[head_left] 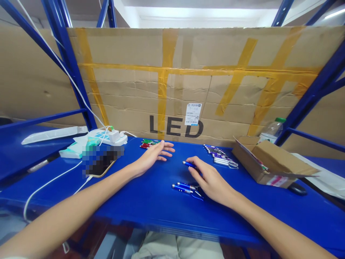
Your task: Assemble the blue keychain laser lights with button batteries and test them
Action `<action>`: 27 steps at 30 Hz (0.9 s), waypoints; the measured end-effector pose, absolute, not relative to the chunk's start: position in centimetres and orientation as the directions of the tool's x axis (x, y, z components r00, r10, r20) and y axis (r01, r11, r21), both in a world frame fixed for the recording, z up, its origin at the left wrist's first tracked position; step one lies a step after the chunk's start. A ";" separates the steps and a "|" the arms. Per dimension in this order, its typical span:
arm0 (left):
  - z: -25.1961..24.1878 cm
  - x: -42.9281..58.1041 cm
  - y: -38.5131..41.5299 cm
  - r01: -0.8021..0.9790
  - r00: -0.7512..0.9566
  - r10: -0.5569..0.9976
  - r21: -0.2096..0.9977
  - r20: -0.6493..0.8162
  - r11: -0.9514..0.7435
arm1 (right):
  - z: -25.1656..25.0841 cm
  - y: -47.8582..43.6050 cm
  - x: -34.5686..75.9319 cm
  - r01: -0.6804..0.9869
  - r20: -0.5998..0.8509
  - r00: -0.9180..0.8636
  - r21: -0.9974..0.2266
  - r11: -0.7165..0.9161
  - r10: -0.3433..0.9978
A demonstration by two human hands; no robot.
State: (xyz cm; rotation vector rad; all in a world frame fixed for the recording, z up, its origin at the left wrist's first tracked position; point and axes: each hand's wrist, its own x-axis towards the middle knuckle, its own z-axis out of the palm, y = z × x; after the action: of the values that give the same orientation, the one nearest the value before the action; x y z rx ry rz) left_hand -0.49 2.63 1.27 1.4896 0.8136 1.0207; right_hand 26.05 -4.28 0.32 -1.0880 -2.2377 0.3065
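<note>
My right hand (208, 178) pinches a slim blue penlight (188, 164) between thumb and fingers, its silver tip pointing left. Just below that hand, two more blue penlights (182, 189) with cord straps lie side by side on the blue table. My left hand (156, 154) is held out with fingers apart and nothing in it. Behind its fingers are green penlights (147, 141) and red penlights (145, 146), partly hidden by the hand. To the right of my right hand lies a row of dark, purple and silver penlights (219, 155) with straps.
An open cardboard box (272, 169) stands at the right, with a green-capped plastic bottle (272, 129) behind it. At the left are a phone (104, 163) on a white cable, a power strip (113, 137) and a tissue pack (71, 150). A large cardboard sheet (129, 93) closes the back.
</note>
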 end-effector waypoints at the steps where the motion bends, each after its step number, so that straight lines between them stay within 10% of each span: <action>1: 1.2 -0.5 2.6 -0.038 0.394 0.905 0.987 0.159 -0.157 | 0.4 -4.3 26.0 0.626 0.427 -0.473 -0.453 0.635 0.771; 27: 1.3 -0.2 2.2 -0.040 0.407 0.903 0.990 0.139 -0.135 | 0.6 -4.3 26.1 0.705 0.327 -0.499 -0.386 0.596 0.802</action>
State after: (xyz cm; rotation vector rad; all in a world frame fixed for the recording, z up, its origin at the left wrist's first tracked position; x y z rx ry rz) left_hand -0.19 2.21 1.32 1.4725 0.8138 0.9921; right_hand 26.08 -4.28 0.63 -1.1981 -2.3517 0.2767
